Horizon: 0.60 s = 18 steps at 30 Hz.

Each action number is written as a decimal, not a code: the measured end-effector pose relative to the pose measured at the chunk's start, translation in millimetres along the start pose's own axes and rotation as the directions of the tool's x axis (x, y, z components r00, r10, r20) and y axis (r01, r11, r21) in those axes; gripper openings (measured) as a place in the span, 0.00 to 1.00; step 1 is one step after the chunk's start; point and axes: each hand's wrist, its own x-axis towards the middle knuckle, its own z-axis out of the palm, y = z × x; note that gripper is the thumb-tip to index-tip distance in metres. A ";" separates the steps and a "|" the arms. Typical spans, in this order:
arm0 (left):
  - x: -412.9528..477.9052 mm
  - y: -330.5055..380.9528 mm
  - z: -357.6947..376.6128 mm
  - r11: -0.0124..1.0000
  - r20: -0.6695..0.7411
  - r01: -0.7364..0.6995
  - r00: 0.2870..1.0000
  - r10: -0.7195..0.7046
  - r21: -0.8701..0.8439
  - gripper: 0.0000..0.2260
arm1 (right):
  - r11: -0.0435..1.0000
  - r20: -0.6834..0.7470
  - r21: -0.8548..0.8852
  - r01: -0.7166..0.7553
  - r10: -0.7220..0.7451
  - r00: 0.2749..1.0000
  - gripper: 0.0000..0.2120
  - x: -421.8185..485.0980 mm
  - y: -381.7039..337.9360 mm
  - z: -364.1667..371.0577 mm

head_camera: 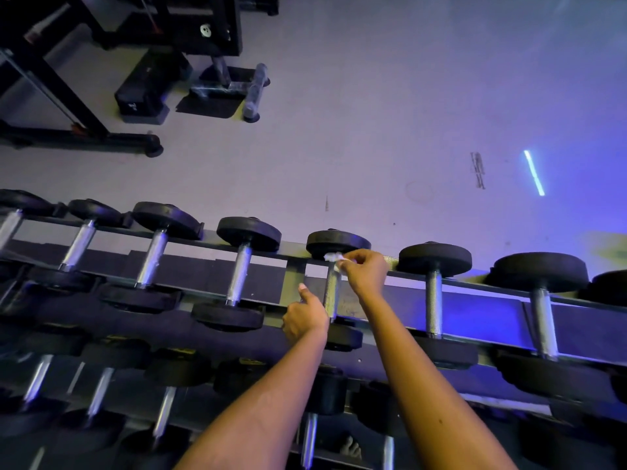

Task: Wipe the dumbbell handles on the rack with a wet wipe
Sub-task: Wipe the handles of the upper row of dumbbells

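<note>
Several black dumbbells with knurled metal handles lie in a row on a dark rack (481, 312). My right hand (364, 271) pinches a small white wet wipe (334, 258) against the far end of one dumbbell handle (331, 291), just under its far weight plate (337, 244). My left hand (305, 317) grips the near end of the same handle, thumb pointing up along its left side. Its fingers are hidden behind the handle.
Neighbouring handles stand at the left (239, 274) and right (434, 305). A lower tier of dumbbells (166, 410) runs beneath my forearms. Beyond the rack lies grey floor (373, 130), with black gym machine frames (142, 83) at the far left.
</note>
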 end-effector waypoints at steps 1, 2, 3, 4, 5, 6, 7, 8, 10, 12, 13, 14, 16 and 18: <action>0.6 -0.2 0.2 1.000 -0.003 0.006 1.000 -0.006 0.000 0.31 | 0.999 0.035 -0.050 0.010 -0.008 0.999 0.04 0.5 1.2 2.6; 1.7 -0.5 0.8 1.000 -0.005 0.012 1.000 -0.012 0.004 0.32 | 0.996 0.066 -0.082 0.021 -0.015 0.998 0.04 -0.5 2.7 3.8; 2.7 -0.6 1.5 1.000 -0.002 0.017 1.000 -0.017 0.007 0.32 | 0.993 0.093 -0.116 0.032 -0.021 0.995 0.04 -2.0 5.7 4.7; 3.9 -0.4 2.4 1.000 -0.001 0.017 1.000 -0.017 0.010 0.32 | 0.986 0.121 -0.159 0.046 -0.026 0.992 0.03 -4.5 7.7 4.8; 5.2 -0.8 3.5 1.000 -0.001 0.014 1.000 -0.014 0.010 0.32 | 0.977 0.151 -0.206 0.055 -0.024 0.988 0.03 -7.7 10.0 4.9; 5.6 -1.1 4.0 1.000 0.001 0.013 1.000 -0.013 0.015 0.32 | 0.967 0.181 -0.249 0.057 -0.011 0.983 0.03 -12.7 13.1 5.1; 6.3 -1.9 4.5 1.000 0.004 0.010 1.000 -0.010 0.019 0.33 | 0.959 0.207 -0.277 0.051 0.007 0.978 0.02 -19.0 18.0 5.5; 7.2 -3.0 5.0 1.000 0.003 0.003 1.000 -0.003 0.027 0.33 | 0.953 0.226 -0.300 0.048 0.022 0.974 0.02 -27.8 23.2 4.9; 8.9 -4.6 6.3 0.999 0.002 -0.004 1.000 0.004 0.034 0.33 | 0.940 0.254 -0.337 0.044 0.046 0.966 0.02 -44.6 33.3 2.4; 10.3 -4.5 6.7 0.999 0.003 -0.007 1.000 0.007 0.033 0.32 | 0.940 0.274 -0.339 0.045 0.053 0.960 0.03 -53.0 37.6 -1.5; 10.2 -4.5 6.8 0.999 0.010 -0.003 1.000 0.003 0.033 0.32 | 0.945 0.275 -0.325 0.023 0.071 0.959 0.03 -52.9 36.2 -4.1; 9.9 -4.8 6.9 0.999 0.015 0.001 1.000 -0.002 0.032 0.32 | 0.954 0.270 -0.300 -0.006 0.091 0.959 0.03 -50.0 32.8 -6.9; 10.0 -6.1 6.6 1.000 0.015 0.009 1.000 -0.009 0.022 0.32 | 0.976 0.211 -0.217 -0.032 0.079 0.974 0.04 -37.8 23.4 -10.3; 10.7 -6.8 6.6 1.000 0.015 0.006 1.000 -0.006 0.010 0.32 | 0.993 0.094 -0.120 0.007 0.004 0.996 0.05 -21.2 11.2 -12.8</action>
